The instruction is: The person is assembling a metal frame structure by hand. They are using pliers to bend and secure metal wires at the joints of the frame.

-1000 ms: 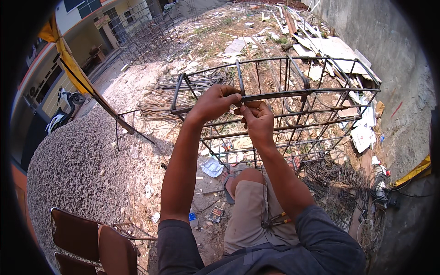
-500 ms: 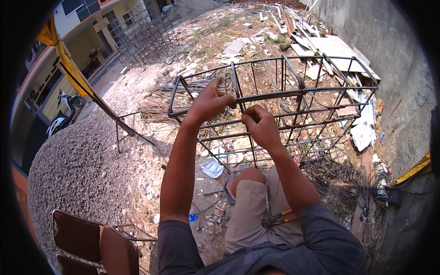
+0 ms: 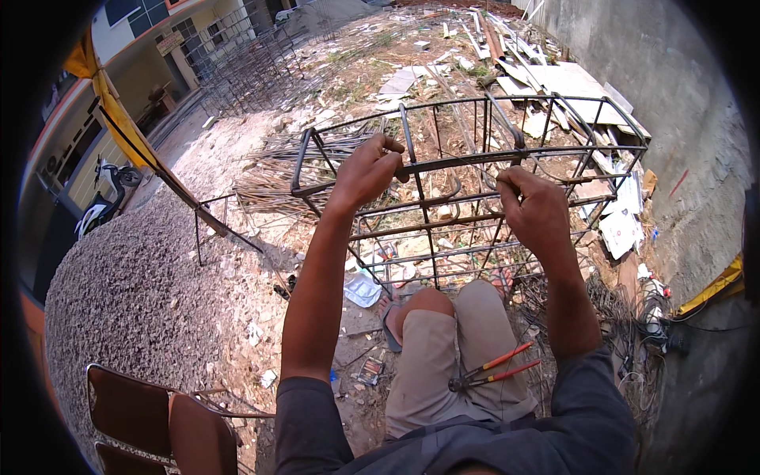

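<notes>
A rebar cage (image 3: 467, 162) of dark steel bars and bent stirrups stretches across in front of me at knee height and above. My left hand (image 3: 368, 174) is closed at its upper long bar, with bent fingers and thumb against a stirrup. Farther right, my right hand (image 3: 540, 207) is closed beside another stirrup, just under the same bar. Its fingertips are pinched, and anything between them is too small to make out. Cutting pincers (image 3: 467, 381) with orange-red handles lie across my lap.
A gravel heap (image 3: 150, 285) rises on the left, behind brown chairs (image 3: 202, 427). Loose rods (image 3: 273, 178) lie beyond the cage's left end. Tangled wire (image 3: 609, 317) and scrap boards (image 3: 570, 83) lie on the right, along a concrete wall (image 3: 689, 127). A yellow-wrapped pole (image 3: 127, 131) leans at left.
My right hand has moved right along the cage, away from the left hand, to another stirrup. The left hand stays near its stirrup. The pincers on my lap show more fully.
</notes>
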Available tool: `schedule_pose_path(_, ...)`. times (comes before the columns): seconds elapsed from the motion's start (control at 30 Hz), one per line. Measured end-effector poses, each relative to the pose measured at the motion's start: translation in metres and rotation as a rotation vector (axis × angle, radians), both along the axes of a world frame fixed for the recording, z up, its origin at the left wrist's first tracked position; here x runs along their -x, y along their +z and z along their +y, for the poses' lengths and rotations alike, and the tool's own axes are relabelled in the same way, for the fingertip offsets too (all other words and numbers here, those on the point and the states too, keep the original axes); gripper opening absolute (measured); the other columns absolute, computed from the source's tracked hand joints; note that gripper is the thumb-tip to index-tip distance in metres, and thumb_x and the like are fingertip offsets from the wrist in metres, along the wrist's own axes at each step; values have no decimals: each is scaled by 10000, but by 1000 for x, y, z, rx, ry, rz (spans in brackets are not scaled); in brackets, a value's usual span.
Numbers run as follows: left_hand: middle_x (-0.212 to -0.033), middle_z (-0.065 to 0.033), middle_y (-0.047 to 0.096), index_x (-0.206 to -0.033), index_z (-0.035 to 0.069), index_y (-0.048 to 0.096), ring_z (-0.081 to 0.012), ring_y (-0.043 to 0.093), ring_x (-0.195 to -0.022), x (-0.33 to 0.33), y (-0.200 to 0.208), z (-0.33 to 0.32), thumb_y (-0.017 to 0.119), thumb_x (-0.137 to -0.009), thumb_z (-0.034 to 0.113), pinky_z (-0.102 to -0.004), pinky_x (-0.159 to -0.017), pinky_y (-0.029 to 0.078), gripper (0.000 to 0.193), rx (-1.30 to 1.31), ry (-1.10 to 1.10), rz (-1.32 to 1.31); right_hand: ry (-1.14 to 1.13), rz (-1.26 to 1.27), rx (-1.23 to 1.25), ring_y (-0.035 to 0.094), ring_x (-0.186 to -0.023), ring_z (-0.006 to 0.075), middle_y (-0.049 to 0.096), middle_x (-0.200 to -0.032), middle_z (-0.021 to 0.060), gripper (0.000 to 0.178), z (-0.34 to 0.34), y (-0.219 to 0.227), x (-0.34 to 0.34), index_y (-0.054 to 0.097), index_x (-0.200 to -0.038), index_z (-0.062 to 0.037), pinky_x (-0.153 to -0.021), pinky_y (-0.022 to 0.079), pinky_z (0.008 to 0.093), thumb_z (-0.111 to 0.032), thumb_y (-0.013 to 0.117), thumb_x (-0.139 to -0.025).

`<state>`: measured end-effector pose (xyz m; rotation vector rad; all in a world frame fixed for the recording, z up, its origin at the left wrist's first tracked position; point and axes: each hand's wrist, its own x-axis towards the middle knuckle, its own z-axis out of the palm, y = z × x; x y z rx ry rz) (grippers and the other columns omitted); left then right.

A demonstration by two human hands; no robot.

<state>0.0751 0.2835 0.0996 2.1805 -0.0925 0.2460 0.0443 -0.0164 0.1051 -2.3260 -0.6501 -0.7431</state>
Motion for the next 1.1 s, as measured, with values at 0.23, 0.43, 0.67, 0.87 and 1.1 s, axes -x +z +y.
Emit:
schedule_pose_path(0.23, -927, -73, 790, -1253, 40, 654, -181, 741, -836, 11, 6, 1, 575, -893, 318, -322, -830, 536, 461, -44, 42, 67, 9, 70, 574, 715, -815, 371, 722, -829, 148, 127, 59, 52, -38, 717, -892, -74, -746, 553, 487, -100, 593, -883)
schedule_pose_path(0.43, -861, -84, 768, -1133, -27, 684, -95, 615, -623, -3, 5, -1, 662, -889, 174, -274, -579, 497, 317, 19, 58, -42, 49, 148, 346, 721, -887, 357, 749, -942, 157, 137, 61, 41, -60, 742, -937, -83, -836, 551, 483, -153, 624, -919)
schedule_pose_path(0.67, -833, -76, 734, -952, 0, 757, -109, 675, -709, 4, -5, 9, 778, -891, 244, -283, -652, 539, 252, -75, 76, -221, 212, 153, 291, 680, -939, 354, 666, -1018, 129, 158, 71, 29, -63, 745, -959, -92, -858, 531, 460, -215, 647, -942)
schedule_pose_path(0.87, -904, -69, 725, -937, 23, 755, -140, 680, -847, 9, -6, 10, 818, -871, 243, -315, -746, 552, 238, 34, 86, -255, 386, 158, 269, 707, -875, 350, 743, -921, 147, 144, 88, 29, -84, 787, -940, -94, -800, 551, 458, -194, 710, -871)
schedule_pose_path(1.1, -860, -116, 707, -942, 25, 810, -211, 692, -847, 10, -3, 13, 844, -845, 251, -370, -795, 558, 248, -141, 100, -328, 458, 185, 325, 691, -852, 351, 728, -894, 164, 223, 96, 30, -98, 787, -980, -45, -770, 536, 446, -243, 726, -897)
